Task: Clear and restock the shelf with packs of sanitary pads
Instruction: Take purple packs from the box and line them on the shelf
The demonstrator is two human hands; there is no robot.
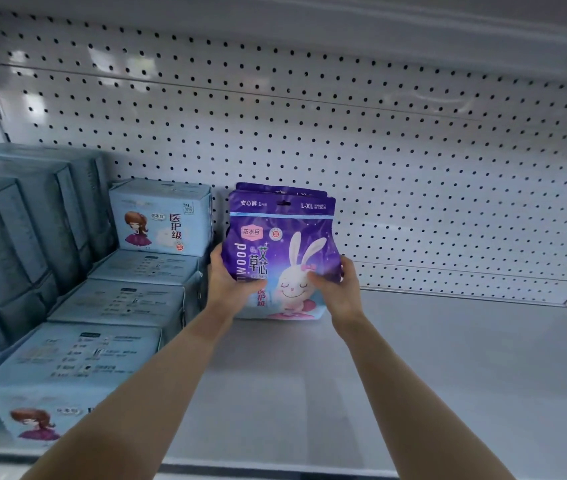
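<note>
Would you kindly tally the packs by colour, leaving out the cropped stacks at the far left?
Purple rabbit-print plastic packs: 2 visible, one behind the other
Light-blue girl-print packs: 4, one upright and three lying flat
Total: 6

White pegboard back panel glints with reflected light.

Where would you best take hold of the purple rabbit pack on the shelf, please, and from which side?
Grip the purple rabbit pack by its lower side edges, coming from the front, as the left hand and right hand do now. It stands upright, face forward, with another purple pack behind and blue boxes close on its left.
</note>
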